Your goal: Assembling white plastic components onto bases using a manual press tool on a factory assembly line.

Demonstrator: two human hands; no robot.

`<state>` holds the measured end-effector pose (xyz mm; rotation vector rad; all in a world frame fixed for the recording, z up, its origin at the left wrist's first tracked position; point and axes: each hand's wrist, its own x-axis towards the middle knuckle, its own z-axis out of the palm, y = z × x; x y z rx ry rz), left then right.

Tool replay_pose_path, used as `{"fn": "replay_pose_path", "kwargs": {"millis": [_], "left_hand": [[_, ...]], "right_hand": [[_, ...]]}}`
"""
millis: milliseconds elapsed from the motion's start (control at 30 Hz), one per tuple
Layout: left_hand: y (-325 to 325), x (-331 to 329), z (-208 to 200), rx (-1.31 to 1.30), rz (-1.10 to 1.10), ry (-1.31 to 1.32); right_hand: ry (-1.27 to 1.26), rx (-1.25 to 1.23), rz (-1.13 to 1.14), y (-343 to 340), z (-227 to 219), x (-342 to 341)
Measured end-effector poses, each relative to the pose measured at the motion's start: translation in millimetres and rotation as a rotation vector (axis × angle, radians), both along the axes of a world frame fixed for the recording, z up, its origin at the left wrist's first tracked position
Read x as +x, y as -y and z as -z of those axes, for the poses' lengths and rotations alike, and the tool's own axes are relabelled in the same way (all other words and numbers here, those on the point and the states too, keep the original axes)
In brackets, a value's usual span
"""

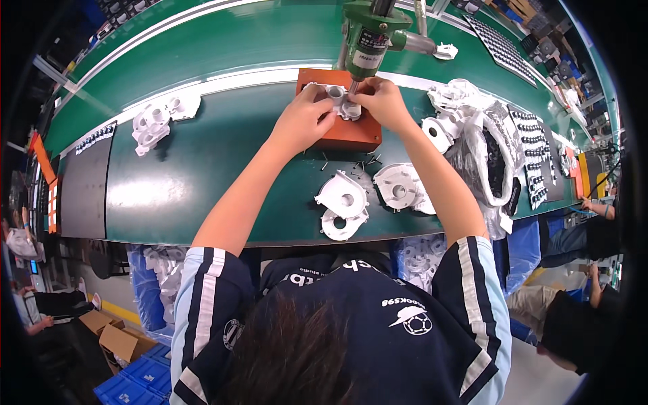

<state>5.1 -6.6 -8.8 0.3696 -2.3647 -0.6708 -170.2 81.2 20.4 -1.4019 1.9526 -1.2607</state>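
Note:
A white plastic housing with round openings rests on an orange fixture block, beneath the thin rod of a green press. My left hand grips the housing's left side with bent fingers. On the other side, my right hand is closed at the housing's right edge, thumb and fingers right beside the rod tip. The fingertips partly cover the housing. Several small dark screws lie loose in front of the block. Nearer to me are white round housing parts, with another white housing part by my right forearm.
White housings lie at the left beside a dark board. At the right are a pile of white parts, a clear plastic bag and rows of small black pieces. Blue-lined bins stand below the table edge.

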Motion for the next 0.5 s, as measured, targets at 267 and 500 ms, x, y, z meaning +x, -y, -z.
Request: {"fn": "replay_pose_path", "kwargs": {"millis": [267,500], "left_hand": [[-0.2,-0.1,-1.3,-0.043,-0.003,-0.026],[-0.9,-2.3,-0.2,-0.106,-0.049,0.064]], "right_hand": [[-0.398,-0.14,-0.061,-8.5,15.0,-3.0],[-0.522,-0.136,-0.185,-16.7,4.8,-3.7]]}}
